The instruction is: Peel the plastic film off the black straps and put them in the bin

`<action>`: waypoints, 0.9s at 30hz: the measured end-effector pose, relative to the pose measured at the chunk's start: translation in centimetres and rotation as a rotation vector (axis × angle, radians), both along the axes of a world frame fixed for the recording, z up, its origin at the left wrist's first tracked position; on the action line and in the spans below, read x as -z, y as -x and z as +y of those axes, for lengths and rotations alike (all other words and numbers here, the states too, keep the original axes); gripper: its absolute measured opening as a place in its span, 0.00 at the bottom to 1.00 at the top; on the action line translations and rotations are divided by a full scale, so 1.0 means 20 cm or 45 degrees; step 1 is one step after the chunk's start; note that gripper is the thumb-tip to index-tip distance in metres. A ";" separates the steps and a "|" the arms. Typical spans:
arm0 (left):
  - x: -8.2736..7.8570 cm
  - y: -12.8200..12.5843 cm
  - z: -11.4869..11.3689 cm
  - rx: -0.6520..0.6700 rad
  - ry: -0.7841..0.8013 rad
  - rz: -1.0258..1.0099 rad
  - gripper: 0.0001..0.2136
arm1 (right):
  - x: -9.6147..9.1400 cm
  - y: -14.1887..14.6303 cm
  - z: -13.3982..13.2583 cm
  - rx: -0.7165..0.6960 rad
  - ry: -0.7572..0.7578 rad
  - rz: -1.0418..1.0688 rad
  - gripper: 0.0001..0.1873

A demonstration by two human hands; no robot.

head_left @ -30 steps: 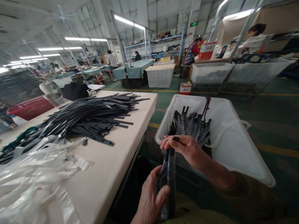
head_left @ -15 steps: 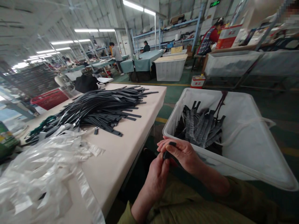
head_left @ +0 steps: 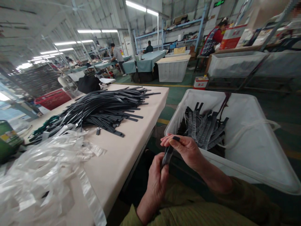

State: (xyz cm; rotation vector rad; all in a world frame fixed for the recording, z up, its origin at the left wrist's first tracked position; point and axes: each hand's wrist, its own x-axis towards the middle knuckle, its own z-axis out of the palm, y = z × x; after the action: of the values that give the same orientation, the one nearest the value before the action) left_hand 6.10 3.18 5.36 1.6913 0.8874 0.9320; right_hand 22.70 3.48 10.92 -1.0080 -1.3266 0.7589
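My right hand (head_left: 185,149) pinches the top end of a black strap (head_left: 168,153) in front of my lap. My left hand (head_left: 157,180) is closed around the same strap lower down, hiding most of it. Both hands hover between the table edge and a white plastic bin (head_left: 246,163) on my right. Inside the bin lies a heap of similar black straps (head_left: 204,127). A large pile of long black straps (head_left: 101,108) is spread across the cream table (head_left: 131,141) to my left.
Crumpled clear plastic bags (head_left: 44,169) cover the near left of the table, and a green can (head_left: 7,139) stands at the left edge. A black bag (head_left: 88,84) and red basket (head_left: 53,98) sit beyond. Other workers, tables and white bins stand farther back.
My hands have drawn together: the left slid up the strap toward the right, so less strap shows between them. The view has swung slightly left.
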 end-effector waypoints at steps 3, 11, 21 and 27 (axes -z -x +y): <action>0.01 0.03 0.02 -0.259 -0.231 0.007 0.08 | 0.01 0.01 0.01 0.056 -0.065 -0.026 0.13; -0.08 0.01 0.01 -0.093 0.134 -0.058 0.14 | 0.06 0.08 -0.01 0.012 -0.089 -0.040 0.13; -0.03 -0.02 -0.04 0.048 0.056 0.085 0.17 | 0.09 0.09 -0.03 0.047 -0.027 0.034 0.15; 0.05 0.04 -0.07 0.116 0.026 0.194 0.18 | 0.05 -0.01 -0.01 0.090 -0.081 0.199 0.15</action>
State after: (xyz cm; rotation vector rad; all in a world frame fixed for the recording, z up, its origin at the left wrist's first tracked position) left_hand 5.35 1.71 4.40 1.7878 0.9086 0.7379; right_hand 22.91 3.21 9.89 -0.9212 -1.1678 0.7225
